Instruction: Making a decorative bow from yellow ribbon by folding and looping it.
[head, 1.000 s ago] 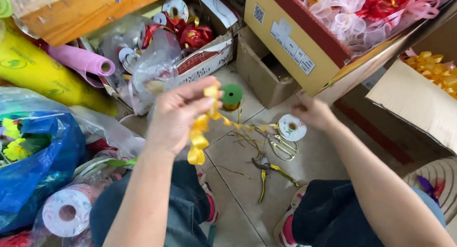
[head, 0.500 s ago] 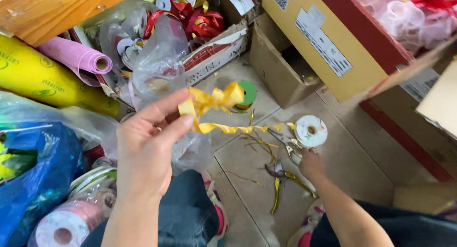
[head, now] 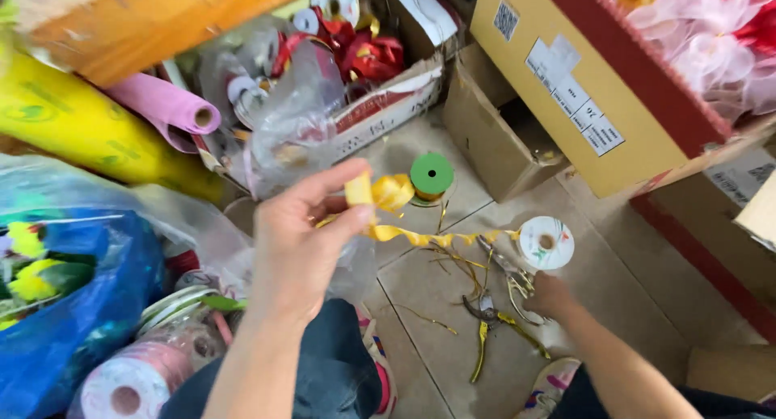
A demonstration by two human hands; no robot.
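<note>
While the right hand (head: 550, 296) rests low on the tiled floor (head: 614, 282), its fingers appear to close on the scissors (head: 508, 267) beside the yellow-handled pliers (head: 485, 326); whether they are actually gripped cannot be told. To the left and higher, the left hand (head: 303, 245) pinches the looped yellow ribbon (head: 386, 194) between thumb and fingers, its tail running right toward the white spool (head: 546, 243). The pinch should probably stay firm so the loops hold. Farther off stands a green-topped spool (head: 432, 175).

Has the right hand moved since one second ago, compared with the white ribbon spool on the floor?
Yes. The right hand went from beside the white ribbon spool down to the scissors below it.
</note>
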